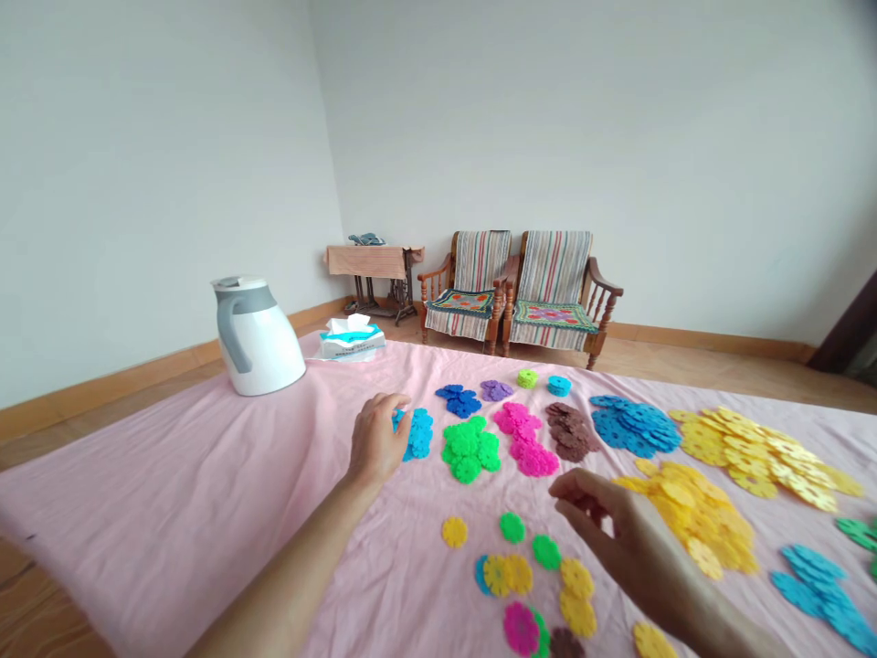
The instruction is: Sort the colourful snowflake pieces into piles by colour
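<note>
Your hands are apart. Nearest, your right hand [620,539] hangs curled beside the heaped yellow discs [692,516], above a scatter of flat, scalloped plastic discs [546,552]; you can't tell whether it pinches one. Your left hand [376,440] curls its fingers [398,409] against the cyan discs [417,434] on the creased pink cloth [171,493]. Beyond lie a green pile [470,450], a magenta pile [522,440] and a brown pile [568,431], then a white kettle [260,338], a tissue box [351,343] and striped wooden armchairs [552,283].
</note>
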The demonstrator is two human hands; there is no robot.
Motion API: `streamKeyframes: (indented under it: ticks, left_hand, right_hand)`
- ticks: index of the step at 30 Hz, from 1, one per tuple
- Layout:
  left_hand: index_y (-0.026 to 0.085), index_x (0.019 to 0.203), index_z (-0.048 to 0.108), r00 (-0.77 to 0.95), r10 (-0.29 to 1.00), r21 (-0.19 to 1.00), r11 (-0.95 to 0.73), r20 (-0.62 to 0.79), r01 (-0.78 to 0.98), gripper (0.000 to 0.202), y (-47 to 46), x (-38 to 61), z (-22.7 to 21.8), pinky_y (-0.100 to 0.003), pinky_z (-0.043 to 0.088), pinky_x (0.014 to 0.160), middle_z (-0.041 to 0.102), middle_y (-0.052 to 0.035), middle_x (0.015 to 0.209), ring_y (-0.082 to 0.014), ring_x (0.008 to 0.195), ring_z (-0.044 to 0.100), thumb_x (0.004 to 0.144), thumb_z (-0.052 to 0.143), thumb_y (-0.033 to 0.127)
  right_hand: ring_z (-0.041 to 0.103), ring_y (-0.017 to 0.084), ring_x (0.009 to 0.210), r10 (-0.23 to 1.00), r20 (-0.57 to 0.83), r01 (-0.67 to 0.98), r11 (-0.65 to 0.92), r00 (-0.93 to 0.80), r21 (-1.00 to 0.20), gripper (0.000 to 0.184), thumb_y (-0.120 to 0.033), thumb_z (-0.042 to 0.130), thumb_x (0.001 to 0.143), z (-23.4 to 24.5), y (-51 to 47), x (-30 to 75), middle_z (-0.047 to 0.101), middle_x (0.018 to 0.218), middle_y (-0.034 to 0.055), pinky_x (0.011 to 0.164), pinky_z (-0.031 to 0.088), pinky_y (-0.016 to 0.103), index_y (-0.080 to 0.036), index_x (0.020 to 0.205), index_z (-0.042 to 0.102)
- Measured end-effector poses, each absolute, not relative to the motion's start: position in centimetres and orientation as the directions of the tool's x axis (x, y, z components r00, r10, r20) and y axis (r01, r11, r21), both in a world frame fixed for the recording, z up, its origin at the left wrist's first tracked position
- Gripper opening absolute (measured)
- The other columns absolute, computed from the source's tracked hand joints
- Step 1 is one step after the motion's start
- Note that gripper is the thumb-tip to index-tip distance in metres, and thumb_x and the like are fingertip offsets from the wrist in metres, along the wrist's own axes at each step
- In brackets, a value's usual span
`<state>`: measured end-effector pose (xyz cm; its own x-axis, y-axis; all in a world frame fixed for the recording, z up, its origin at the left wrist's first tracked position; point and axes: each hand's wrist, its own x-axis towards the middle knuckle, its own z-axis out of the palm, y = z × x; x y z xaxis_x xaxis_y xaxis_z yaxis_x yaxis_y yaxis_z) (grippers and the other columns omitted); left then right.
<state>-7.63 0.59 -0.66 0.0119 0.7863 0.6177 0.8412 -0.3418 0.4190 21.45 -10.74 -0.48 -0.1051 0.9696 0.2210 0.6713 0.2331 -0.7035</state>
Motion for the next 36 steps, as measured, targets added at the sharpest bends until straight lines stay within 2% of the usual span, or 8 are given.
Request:
streamKeyframes:
  ticks: [5, 9, 11, 14, 19, 26, 30, 36]
  left_hand:
    - [0.018, 0.089, 0.063, 0.019, 0.777, 0.461, -0.393, 0.630, 0.795, 0.016, 0.1, -7.0, -0.1, -0.029, 0.047, 0.074, 0.064, -0.0044, 0.087, -0.0180, 0.079, 0.060, 0.080, 0.050, 0.021]
    - [0.018, 0.085, 0.063, 0.028, 0.772, 0.480, -0.423, 0.635, 0.769, 0.016, -0.1, -6.8, 0.0, -0.029, 0.047, 0.073, 0.065, -0.0041, 0.085, -0.0175, 0.078, 0.061, 0.081, 0.049, 0.023]
    - [0.018, 0.085, 0.063, 0.033, 0.772, 0.485, -0.431, 0.635, 0.761, 0.016, 0.0, -6.8, -0.1, -0.028, 0.047, 0.073, 0.065, -0.0038, 0.085, -0.0174, 0.077, 0.061, 0.081, 0.049, 0.024]
    - [0.019, 0.084, 0.064, 0.044, 0.773, 0.497, -0.449, 0.633, 0.743, 0.016, 0.0, -6.8, -0.2, -0.027, 0.047, 0.073, 0.065, -0.0031, 0.084, -0.0168, 0.078, 0.061, 0.081, 0.049, 0.024]
    - [0.019, 0.082, 0.064, 0.043, 0.779, 0.513, -0.452, 0.625, 0.730, 0.018, -0.1, -6.7, -0.3, -0.026, 0.047, 0.073, 0.066, -0.0025, 0.083, -0.0165, 0.077, 0.061, 0.081, 0.048, 0.026]
    - [0.019, 0.079, 0.065, 0.070, 0.783, 0.507, -0.466, 0.619, 0.725, 0.020, 0.1, -6.6, -0.4, -0.025, 0.047, 0.070, 0.067, -0.0022, 0.081, -0.0160, 0.075, 0.061, 0.081, 0.048, 0.029]
    - [0.019, 0.080, 0.065, 0.073, 0.791, 0.514, -0.461, 0.607, 0.723, 0.021, 0.0, -6.5, -0.3, -0.024, 0.047, 0.070, 0.067, -0.0020, 0.080, -0.0161, 0.075, 0.062, 0.080, 0.048, 0.031]
    - [0.018, 0.077, 0.065, 0.058, 0.791, 0.520, -0.453, 0.609, 0.724, 0.022, -0.3, -6.2, 0.1, -0.024, 0.047, 0.068, 0.067, -0.0024, 0.078, -0.0156, 0.071, 0.062, 0.080, 0.048, 0.032]
  right_hand:
    - [0.060, 0.021, 0.071, 0.941, 0.311, 0.766, 0.102, 0.133, -0.635, 0.012, -0.031, 0.059, 0.074, -1.8, -11.4, 32.5, 0.067, 0.082, 0.0120, 0.064, 0.043, 0.036, -0.025, 0.081, 0.065]
    - [0.063, 0.024, 0.084, 0.902, 0.367, 0.805, 0.039, 0.227, -0.592, 0.034, -0.027, 0.077, 0.055, -4.8, -12.8, 42.5, 0.067, 0.097, 0.0190, 0.081, 0.038, 0.043, -0.025, 0.088, 0.070]
    - [0.058, 0.030, 0.105, 0.923, 0.318, 0.800, 0.019, 0.216, -0.599, 0.047, -0.026, 0.082, 0.048, -5.6, -13.6, 45.3, 0.064, 0.110, 0.0209, 0.090, 0.033, 0.043, -0.025, 0.093, 0.071]
    - [0.052, 0.030, 0.115, 0.954, 0.211, 0.773, -0.035, 0.215, -0.634, 0.059, -0.027, 0.084, 0.043, -5.8, -14.4, 46.8, 0.060, 0.120, 0.0220, 0.092, 0.032, 0.040, -0.023, 0.100, 0.071]
    - [0.055, 0.027, 0.113, 0.980, 0.136, 0.820, -0.044, 0.147, -0.571, 0.058, -0.034, 0.080, 0.053, -6.6, -14.4, 47.6, 0.060, 0.122, 0.0169, 0.085, 0.044, 0.033, -0.025, 0.109, 0.067]
    - [0.065, 0.029, 0.095, 0.958, 0.280, 0.894, 0.185, -0.070, -0.408, 0.041, -0.043, 0.071, 0.059, -7.4, -15.3, 47.1, 0.070, 0.104, 0.0051, 0.077, 0.056, 0.033, -0.033, 0.099, 0.070]
    - [0.068, 0.027, 0.086, 0.982, 0.187, 0.884, 0.102, -0.017, -0.456, 0.040, -0.046, 0.069, 0.061, -6.7, -16.2, 46.4, 0.069, 0.106, 0.0039, 0.055, 0.058, 0.027, -0.036, 0.100, 0.069]
    - [0.066, 0.025, 0.074, 0.991, 0.085, 0.871, -0.053, 0.108, -0.488, 0.033, -0.050, 0.064, 0.065, -6.1, -15.8, 45.9, 0.071, 0.089, 0.0069, 0.060, 0.057, 0.030, -0.028, 0.088, 0.071]
